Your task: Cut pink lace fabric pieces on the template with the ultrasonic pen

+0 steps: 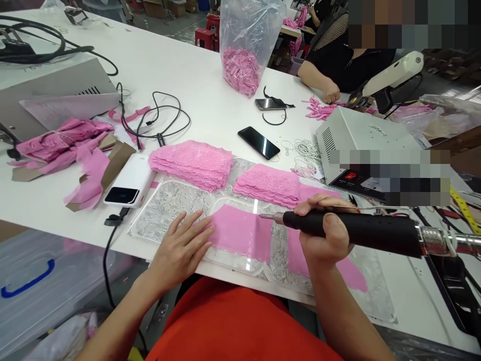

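Two lace stacks (191, 163), two phones (258, 142); one bag (248, 25) holds pink scraps (240, 70); left hand (180, 250) lies open on lace piece (240, 233); right hand (323, 235) grips tool (361, 231).

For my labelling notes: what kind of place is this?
Probably a small garment workshop: stacked pink lace pieces, a bag of pink trimmings, and the right hand gripping a black handheld power tool.
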{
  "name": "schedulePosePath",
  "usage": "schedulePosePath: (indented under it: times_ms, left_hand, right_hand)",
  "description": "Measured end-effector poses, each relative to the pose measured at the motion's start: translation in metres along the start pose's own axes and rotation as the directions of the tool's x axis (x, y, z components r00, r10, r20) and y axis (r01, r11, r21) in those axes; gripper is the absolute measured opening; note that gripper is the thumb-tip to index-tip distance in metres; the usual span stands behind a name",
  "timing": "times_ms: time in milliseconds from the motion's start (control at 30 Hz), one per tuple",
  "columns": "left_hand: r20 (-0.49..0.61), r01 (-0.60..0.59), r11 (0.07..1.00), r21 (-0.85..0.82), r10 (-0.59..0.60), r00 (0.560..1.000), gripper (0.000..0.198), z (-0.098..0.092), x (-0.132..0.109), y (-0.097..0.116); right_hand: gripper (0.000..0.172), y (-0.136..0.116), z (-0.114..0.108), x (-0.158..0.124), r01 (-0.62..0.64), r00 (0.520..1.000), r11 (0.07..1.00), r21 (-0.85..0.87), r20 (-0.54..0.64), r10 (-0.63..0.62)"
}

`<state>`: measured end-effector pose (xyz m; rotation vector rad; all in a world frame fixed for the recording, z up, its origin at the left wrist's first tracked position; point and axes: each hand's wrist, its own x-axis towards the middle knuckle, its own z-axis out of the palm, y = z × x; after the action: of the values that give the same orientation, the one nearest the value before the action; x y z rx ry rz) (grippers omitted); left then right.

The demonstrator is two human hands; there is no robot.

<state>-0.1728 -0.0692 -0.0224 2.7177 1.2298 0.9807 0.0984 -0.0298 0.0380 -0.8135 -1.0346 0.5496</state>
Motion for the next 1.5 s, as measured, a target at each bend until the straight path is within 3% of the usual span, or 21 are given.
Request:
schedulePosePath:
  times_ms: [467,633,867,1300,1500]
  left_hand:
    - [0.001,-0.012,1.0,-0.017,0.012,1.0,0.026,0.001,0.0,0.001]
    - [-0.023,-0.015,0.999,-0.028,0.015,1.0,0.025,0.001,-0.001,0.002]
    - [-0.052,-0.012,1.0,-0.029,0.011,0.999,0.026,-0.002,-0.006,0.002]
    - [-0.042,0.011,1.0,-0.026,-0.013,0.999,0.029,-0.005,-0.015,0.001]
    - [-0.053,0.005,1.0,-0.024,-0.007,0.999,0.026,-0.012,-0.023,0.0]
  right_hand:
    - [0.007,0.007,0.004,0.001,0.042,0.998,0.997,-0.059,0.059,-0.038]
    - [0.009,0.006,0.012,0.002,0.012,1.0,1.0,-0.022,0.029,-0.011]
    - [0.009,0.01,0.031,0.0,-0.035,0.996,0.999,-0.001,0.084,0.035]
    - [0.007,0.012,0.036,-0.001,-0.012,0.995,0.999,-0.035,0.098,0.016]
    - [0.01,0.009,0.049,-0.002,-0.084,0.993,0.996,0.02,0.081,0.083]
